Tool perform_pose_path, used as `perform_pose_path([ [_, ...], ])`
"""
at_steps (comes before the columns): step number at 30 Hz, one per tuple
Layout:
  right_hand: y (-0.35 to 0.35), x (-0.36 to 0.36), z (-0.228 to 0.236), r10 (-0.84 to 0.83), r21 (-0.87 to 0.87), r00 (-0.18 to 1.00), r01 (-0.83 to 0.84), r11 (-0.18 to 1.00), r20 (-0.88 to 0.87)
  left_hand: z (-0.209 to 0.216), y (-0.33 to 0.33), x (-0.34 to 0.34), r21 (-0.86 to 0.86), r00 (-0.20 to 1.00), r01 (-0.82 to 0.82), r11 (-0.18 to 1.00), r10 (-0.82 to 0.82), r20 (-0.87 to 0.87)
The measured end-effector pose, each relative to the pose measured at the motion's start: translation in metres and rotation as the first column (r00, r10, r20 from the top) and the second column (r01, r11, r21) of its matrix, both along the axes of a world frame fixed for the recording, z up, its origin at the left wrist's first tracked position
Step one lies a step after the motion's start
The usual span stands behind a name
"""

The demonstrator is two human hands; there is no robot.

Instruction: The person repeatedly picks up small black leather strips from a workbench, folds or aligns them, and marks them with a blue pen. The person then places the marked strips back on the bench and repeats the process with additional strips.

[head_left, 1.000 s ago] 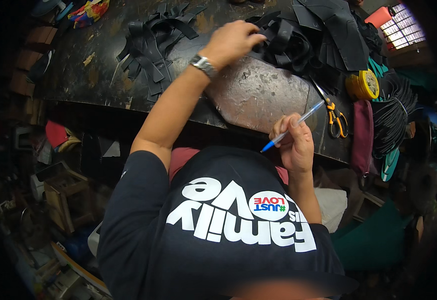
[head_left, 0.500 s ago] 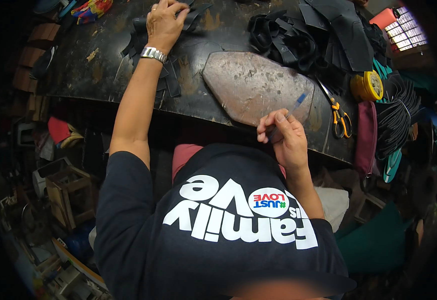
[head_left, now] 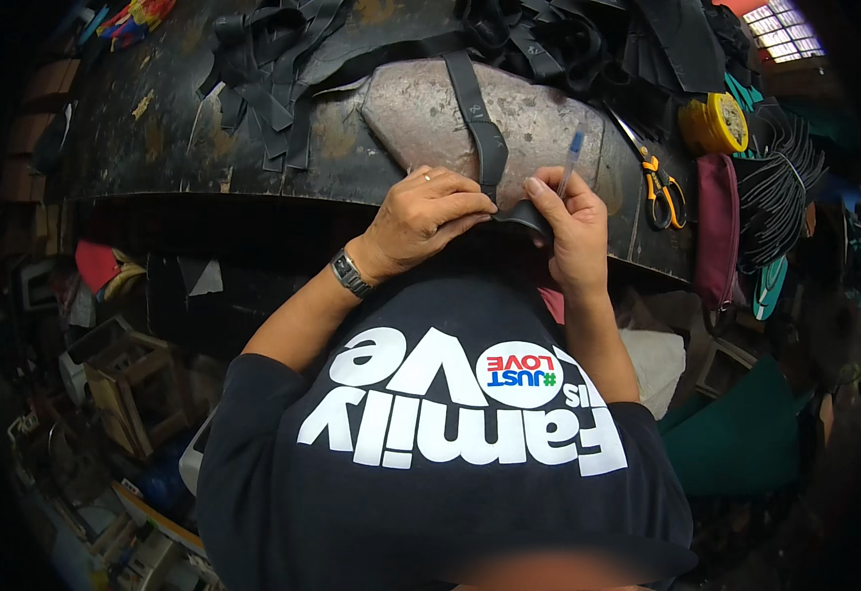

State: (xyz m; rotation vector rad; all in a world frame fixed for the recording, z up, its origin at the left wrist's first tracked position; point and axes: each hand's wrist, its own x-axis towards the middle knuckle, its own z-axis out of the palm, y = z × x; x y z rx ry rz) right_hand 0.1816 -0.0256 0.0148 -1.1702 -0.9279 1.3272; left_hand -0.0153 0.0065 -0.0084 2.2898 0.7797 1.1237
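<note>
My left hand (head_left: 422, 219) is closed at the table's front edge, its thumb and fingertips pinching a black leather-like strip (head_left: 468, 103). That strip runs from the dark pile across the brown board and bends down over the edge between my hands. My right hand (head_left: 574, 229) is closed on the strip's other portion, its thumb on top. A clear pen with a blue end (head_left: 574, 156) also sticks up out of the right hand's grip. Beneath the strip lies the flat, angular, worn brown board (head_left: 411, 113). My fingers hide the strip's tip.
Piles of black strips (head_left: 271, 84) and black sheets (head_left: 681, 49) cover the table's far side. To the right are scissors with orange-black handles (head_left: 664, 192), a yellow tub (head_left: 714, 122), a maroon pouch (head_left: 717, 231) and a bundle of black cords (head_left: 775, 187).
My left hand has come back from the far pile, bringing a black strip across the board. My right hand now grips that strip while still holding the pen.
</note>
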Motion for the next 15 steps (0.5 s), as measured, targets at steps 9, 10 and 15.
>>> perform_pose_path([
  [9,0.036,0.002,0.021,0.068,0.229,0.577,-0.426,0.875,0.814,0.000,-0.007,-0.002,0.057,0.998,0.030,0.998,-0.027,-0.049],
  [10,0.039,0.002,0.020,0.111,0.206,0.513,-0.521,0.829,0.851,0.000,-0.007,-0.004,0.025,0.998,0.050,0.998,-0.048,-0.048],
  [15,0.045,0.003,0.016,0.209,0.170,0.497,-0.612,0.772,0.842,0.001,-0.008,-0.018,-0.261,0.993,0.099,0.960,-0.077,0.091],
])
